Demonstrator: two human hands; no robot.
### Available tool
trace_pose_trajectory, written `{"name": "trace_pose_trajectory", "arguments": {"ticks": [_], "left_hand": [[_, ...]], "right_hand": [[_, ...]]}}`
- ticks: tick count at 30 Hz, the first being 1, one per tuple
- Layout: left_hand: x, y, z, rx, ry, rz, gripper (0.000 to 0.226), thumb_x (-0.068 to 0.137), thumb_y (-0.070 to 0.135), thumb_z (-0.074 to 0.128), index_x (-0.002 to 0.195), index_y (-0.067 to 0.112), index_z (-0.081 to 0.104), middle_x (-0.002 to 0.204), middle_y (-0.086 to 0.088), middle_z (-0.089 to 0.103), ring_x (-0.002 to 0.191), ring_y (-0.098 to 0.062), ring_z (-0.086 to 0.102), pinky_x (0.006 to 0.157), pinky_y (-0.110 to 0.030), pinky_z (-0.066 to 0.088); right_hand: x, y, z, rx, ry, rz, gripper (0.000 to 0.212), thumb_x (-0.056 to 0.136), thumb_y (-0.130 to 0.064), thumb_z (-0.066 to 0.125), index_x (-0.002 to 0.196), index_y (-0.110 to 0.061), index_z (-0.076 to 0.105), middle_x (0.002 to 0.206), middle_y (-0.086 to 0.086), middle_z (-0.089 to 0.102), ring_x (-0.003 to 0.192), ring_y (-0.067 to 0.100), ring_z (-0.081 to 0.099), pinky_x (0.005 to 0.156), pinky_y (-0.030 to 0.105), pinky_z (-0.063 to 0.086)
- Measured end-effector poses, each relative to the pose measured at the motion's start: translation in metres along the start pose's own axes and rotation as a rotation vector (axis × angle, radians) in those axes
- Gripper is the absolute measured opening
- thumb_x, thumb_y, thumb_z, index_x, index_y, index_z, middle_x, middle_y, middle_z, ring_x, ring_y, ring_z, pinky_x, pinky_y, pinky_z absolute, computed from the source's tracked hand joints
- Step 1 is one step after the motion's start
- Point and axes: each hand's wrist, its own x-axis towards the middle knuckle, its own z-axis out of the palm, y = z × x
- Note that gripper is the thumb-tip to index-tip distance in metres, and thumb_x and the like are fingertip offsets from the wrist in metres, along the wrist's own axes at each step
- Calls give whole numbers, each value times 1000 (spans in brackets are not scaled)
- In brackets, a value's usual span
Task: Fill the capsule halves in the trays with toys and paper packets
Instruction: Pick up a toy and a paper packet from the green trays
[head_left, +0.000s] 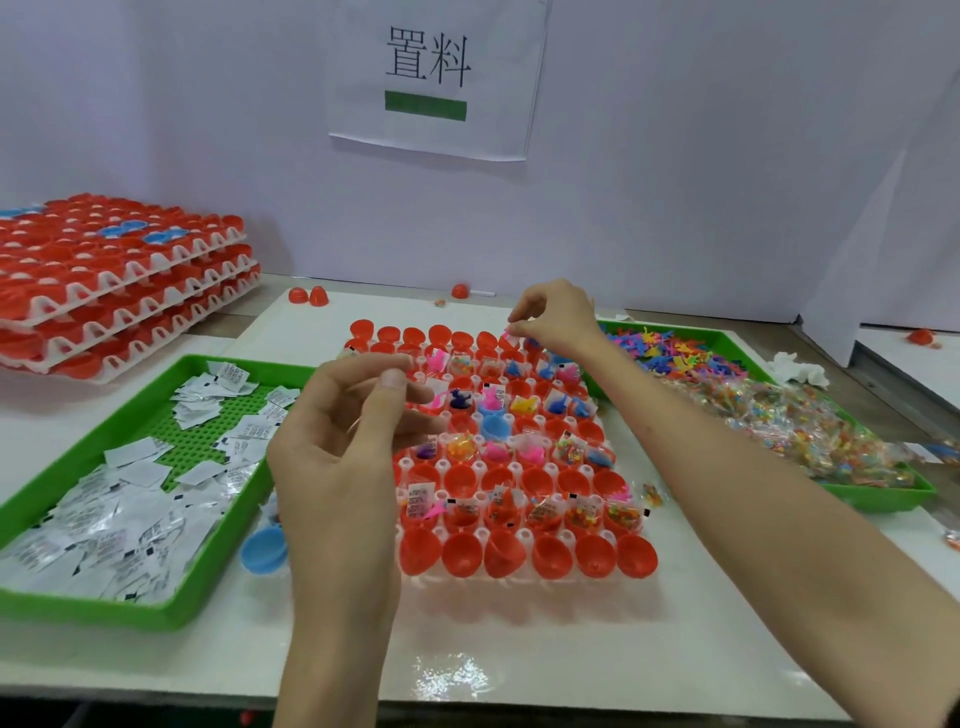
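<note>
Filling in hand: we're placing a piece in the far row.
White tray (480, 533) of red capsule halves (550, 556) sits centre, middle rows filled, nearest row bare; packet tray (104, 608) left, toy tray (878, 501) right. Right hand (558, 317) pinches a small pale piece (511, 335) over the far row; next we'd release into a bare half. Left hand (337, 441) curled, contents unclear.
</note>
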Motion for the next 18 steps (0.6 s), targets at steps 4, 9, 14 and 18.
{"name": "trace_pose_trajectory", "arguments": {"ticks": [4,9,14,18], "left_hand": [[0,0,-1,0,6,6,22,98,9,60,88,24,72,78,1,73,68,-17,69,64,-19,54],[0,1,-1,7,12,2,22,98,10,60,87,26,72,78,1,73,68,-17,68,63,-19,55],[0,0,0,22,1,9,21,98,10,60,88,25,72,78,0,73,68,-16,68,63,-19,54],[0,0,0,25,2,7,22,98,10,60,87,26,72,79,0,73,68,-16,68,64,-19,55]], "right_hand": [[3,-3,8,0,8,1,15,84,-26,79,78,-32,67,84,-12,67,92,12,65,99,49,48],[4,-2,9,-23,35,24,14,84,-28,79,78,-31,67,81,-14,66,92,10,64,102,49,42],[6,-3,9,-31,32,53,18,84,-27,79,75,-32,64,75,-17,62,91,11,65,102,48,43],[8,-4,9,-53,15,59,22,82,-27,81,73,-33,62,72,-19,60,89,9,61,102,45,40]]}}
